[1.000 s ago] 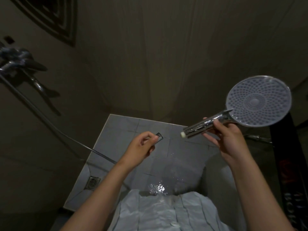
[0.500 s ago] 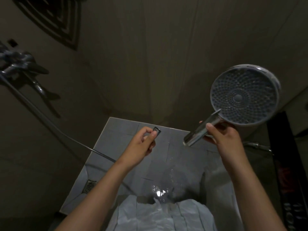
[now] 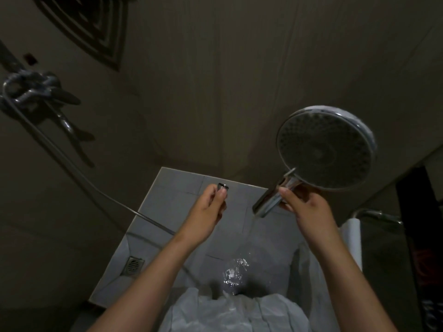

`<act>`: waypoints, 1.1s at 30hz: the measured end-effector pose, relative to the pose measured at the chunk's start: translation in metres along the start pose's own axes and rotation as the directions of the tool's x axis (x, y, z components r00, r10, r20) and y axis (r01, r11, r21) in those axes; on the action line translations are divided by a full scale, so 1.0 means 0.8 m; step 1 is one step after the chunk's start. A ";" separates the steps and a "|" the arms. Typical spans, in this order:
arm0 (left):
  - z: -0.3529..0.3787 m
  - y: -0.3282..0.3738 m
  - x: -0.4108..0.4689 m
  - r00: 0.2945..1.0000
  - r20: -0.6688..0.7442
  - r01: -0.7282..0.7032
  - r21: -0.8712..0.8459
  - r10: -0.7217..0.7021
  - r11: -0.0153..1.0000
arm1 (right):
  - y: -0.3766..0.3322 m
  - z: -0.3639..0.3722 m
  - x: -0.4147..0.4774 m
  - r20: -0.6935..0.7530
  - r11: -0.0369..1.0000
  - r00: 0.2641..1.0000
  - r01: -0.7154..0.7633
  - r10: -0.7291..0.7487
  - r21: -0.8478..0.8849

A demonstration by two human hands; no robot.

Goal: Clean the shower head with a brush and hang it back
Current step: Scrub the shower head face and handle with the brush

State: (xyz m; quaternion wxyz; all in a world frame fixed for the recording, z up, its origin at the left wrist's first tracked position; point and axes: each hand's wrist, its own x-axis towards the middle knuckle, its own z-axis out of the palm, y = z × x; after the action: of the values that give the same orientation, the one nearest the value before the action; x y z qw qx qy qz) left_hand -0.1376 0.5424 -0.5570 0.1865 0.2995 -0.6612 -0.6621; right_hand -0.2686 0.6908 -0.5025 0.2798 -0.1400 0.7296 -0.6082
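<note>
Chrome shower head point(image 3: 323, 149): held up at the right of the frame, round dotted spray face turned toward the camera and tilted, dim in low light.
Handle point(image 3: 271, 200): a shiny metal tube slanting down and left from the disc, its open end free of the hose.
Right hand point(image 3: 309, 209): the fingers point(image 3: 286, 195) are curled round the handle just below the disc, thumb on top.
Left hand point(image 3: 206, 212): raised beside it but apart from it, thumb and forefinger pinching the hose nut point(image 3: 223, 186), a small metal ring.
Hose point(image 3: 72, 168): thin and smooth, running from the wall mixer tap point(image 3: 31, 89) at the left down toward the left wrist.
Water point(image 3: 233, 274): a thin stream falls from the handle's open end and splashes below.
Floor point(image 3: 172, 188): grey square tiles with a square metal drain point(image 3: 134, 264) at the left edge.
Walls: dark and plain.
</note>
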 end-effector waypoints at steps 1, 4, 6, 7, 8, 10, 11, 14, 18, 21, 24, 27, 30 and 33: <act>-0.001 0.000 -0.001 1.000 -0.015 -0.017 -0.008 0.017 1.000 | -0.003 0.002 0.000 0.003 1.000 1.000 -0.002 0.002 -0.002; -0.006 0.006 -0.002 0.996 -0.062 -0.061 -0.046 0.059 0.997 | -0.013 0.009 0.002 0.009 1.000 1.000 -0.002 0.002 -0.023; -0.010 0.012 0.000 0.994 -0.078 -0.079 -0.058 0.074 0.995 | -0.026 0.013 0.004 0.020 0.998 1.000 0.008 -0.006 -0.060; -0.012 0.015 0.002 0.994 -0.082 -0.078 -0.063 0.073 0.995 | -0.034 0.015 0.004 0.024 0.995 1.000 0.007 -0.004 -0.097; -0.013 0.019 0.004 0.994 -0.084 -0.072 -0.065 0.067 0.995 | -0.040 0.017 0.005 0.024 0.990 1.000 -0.011 0.014 -0.142; -0.015 0.027 0.009 0.994 -0.094 -0.062 -0.043 0.057 0.997 | -0.057 0.023 0.009 0.028 0.972 0.996 -0.081 0.089 -0.219; -0.016 0.033 0.011 0.992 -0.105 -0.067 -0.034 0.063 0.997 | -0.068 0.028 0.007 0.028 0.962 0.993 -0.106 0.117 -0.253; -0.023 0.053 0.023 0.990 -0.117 -0.089 -0.068 0.081 0.994 | -0.095 0.044 0.009 0.079 0.981 0.997 0.000 0.016 -0.196; -0.041 0.084 0.039 0.994 -0.015 -0.107 -0.032 0.107 0.994 | -0.128 0.072 0.022 0.214 0.982 0.960 0.188 -0.179 -0.022; -0.060 0.099 0.041 0.994 0.023 -0.107 -0.063 0.109 0.992 | -0.143 0.093 0.036 0.254 0.978 0.949 0.205 -0.187 -0.045; -0.082 0.107 0.044 0.992 -0.005 -0.127 -0.018 0.127 0.992 | -0.162 0.119 0.043 0.323 0.968 0.917 0.251 -0.234 -0.012; -0.104 0.115 0.048 0.993 -0.011 -0.116 -0.015 0.116 0.993 | -0.181 0.148 0.047 0.411 0.929 0.848 0.369 -0.335 -0.003; -0.126 0.125 0.051 0.992 -0.050 -0.118 -0.016 0.117 0.993 | -0.194 0.176 0.057 0.482 0.908 0.792 0.418 -0.375 0.020; -0.147 0.131 0.056 0.987 -0.108 -0.123 -0.001 0.122 0.992 | -0.205 0.202 0.067 0.542 0.893 0.741 0.449 -0.397 0.039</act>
State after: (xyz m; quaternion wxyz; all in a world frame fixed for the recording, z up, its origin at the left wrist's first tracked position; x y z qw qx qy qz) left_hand -0.1113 0.4178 -0.4539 0.2632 0.2927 -0.6650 -0.6347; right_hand -0.2404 0.4947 -0.3739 0.3200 -0.4788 0.5985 -0.5570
